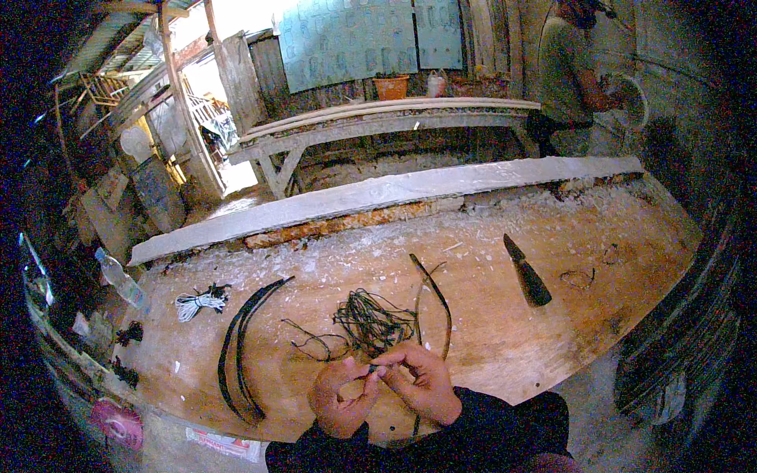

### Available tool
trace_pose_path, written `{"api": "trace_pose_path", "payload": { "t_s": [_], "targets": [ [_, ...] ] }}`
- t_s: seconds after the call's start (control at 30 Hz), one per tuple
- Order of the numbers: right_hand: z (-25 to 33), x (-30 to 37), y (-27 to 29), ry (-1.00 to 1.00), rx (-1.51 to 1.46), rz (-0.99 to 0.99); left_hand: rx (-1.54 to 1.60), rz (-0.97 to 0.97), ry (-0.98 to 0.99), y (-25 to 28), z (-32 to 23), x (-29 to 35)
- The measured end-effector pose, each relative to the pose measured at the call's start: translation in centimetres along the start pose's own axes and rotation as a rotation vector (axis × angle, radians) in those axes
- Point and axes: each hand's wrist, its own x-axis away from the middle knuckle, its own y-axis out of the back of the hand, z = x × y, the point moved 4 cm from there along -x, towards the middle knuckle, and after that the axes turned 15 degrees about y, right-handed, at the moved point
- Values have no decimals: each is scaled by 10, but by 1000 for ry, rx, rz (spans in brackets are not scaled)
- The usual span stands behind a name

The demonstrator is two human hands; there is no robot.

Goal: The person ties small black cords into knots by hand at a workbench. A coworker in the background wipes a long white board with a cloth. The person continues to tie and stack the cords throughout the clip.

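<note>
My left hand [344,396] and my right hand [420,384] meet near the table's front edge, thumbs and fingertips pinched together. Between them is a tiny dark piece, mostly covered by the fingers; its kind cannot be made out. Just beyond lies a tangled bundle of thin dark cord [371,319], with a loose loop to its left. Past my right hand, a dark bent strip [440,298] reaches away over the board. On the left lie two curved black strips [236,347]. A knife [527,272] with a dark handle rests at the right, blade pointing away.
The wooden tabletop [489,347] carries pale scraps and a long whitish beam [378,191] along its far edge. At the left are a white cord bundle [201,303] and a plastic bottle [118,277]. Another person [564,79] stands at the far right beside a bench [378,117].
</note>
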Motion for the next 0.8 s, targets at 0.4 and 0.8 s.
{"api": "trace_pose_path", "payload": {
  "t_s": [0.4, 0.8],
  "targets": [
    [-15, 5, -7, -151, -237, 88, -184, 42, 70, -3, 8, 0],
    [-20, 7, -9, -577, -924, 6, 493, 245, 615, -7, 16, -7]
  ]
}}
